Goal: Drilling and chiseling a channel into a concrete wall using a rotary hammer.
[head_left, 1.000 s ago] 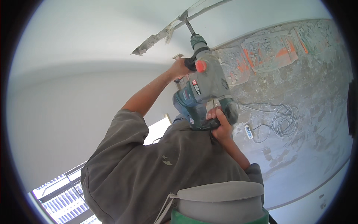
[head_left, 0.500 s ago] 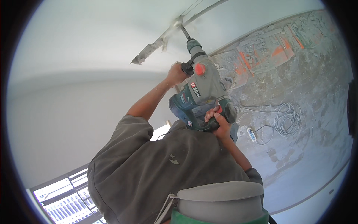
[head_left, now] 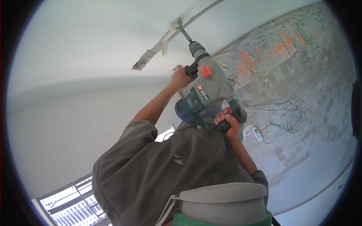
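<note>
A grey and dark green rotary hammer [head_left: 218, 86] with a red round knob is held in front of my chest in both hands. My left hand [head_left: 181, 80] is closed round its black side handle [head_left: 192, 69]. Around the rear handle my right hand [head_left: 233, 127] is wrapped, fingers by the red trigger. The steel chisel bit [head_left: 185, 34] points away from me, its tip at a rough groove [head_left: 151, 55] cut into the white wall [head_left: 94, 49]. Pale dust or broken plaster surrounds the tip, so its exact contact is hard to make out.
Broken rubble [head_left: 309, 24] and orange-marked sheeting [head_left: 271, 56] lie along the wall's foot on the right. A coiled grey cable [head_left: 292, 118] and a white power strip [head_left: 257, 133] rest on the dusty floor [head_left: 301, 165]. A barred window [head_left: 75, 203] is at lower left.
The hammer's body and both my hands have shifted slightly to the right in view. The bit's tip stays at the groove, in nearly the same spot.
</note>
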{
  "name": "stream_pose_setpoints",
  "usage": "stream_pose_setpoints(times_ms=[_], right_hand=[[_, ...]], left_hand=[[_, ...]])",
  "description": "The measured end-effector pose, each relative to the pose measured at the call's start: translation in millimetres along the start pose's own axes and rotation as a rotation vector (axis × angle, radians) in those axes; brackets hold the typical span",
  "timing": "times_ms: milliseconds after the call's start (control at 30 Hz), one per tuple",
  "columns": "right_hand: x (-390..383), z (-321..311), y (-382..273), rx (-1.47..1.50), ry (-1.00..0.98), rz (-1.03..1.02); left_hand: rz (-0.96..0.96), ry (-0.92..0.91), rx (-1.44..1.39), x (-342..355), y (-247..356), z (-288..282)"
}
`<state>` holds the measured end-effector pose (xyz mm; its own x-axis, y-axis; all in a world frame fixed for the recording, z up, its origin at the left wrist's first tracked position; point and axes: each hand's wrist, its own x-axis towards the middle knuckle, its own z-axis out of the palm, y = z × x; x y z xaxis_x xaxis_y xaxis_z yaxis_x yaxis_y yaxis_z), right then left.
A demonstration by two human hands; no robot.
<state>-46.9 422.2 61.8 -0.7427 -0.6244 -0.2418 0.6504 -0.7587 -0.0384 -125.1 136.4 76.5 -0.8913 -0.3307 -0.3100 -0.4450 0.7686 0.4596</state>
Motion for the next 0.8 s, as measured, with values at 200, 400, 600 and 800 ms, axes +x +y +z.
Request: stream_pose_setpoints(times_ms=[200,400,600,800], right_hand=[[-3,7,7,-0.059,0.034,-0.044],[3,-8,14,-0.051,-0.039,-0.084],[7,8,5,-0.137,0.029,-0.118],[8,2,8,-0.007,0.004,-0.114]], left_hand=[[0.135,0.012,0.036,12,2,-1],[0.065,-0.036,0.085,17,21,-9],[0.116,-0.028,-0.035,28,18,-2],[0.064,-0.032,0.001,28,11,-3]])
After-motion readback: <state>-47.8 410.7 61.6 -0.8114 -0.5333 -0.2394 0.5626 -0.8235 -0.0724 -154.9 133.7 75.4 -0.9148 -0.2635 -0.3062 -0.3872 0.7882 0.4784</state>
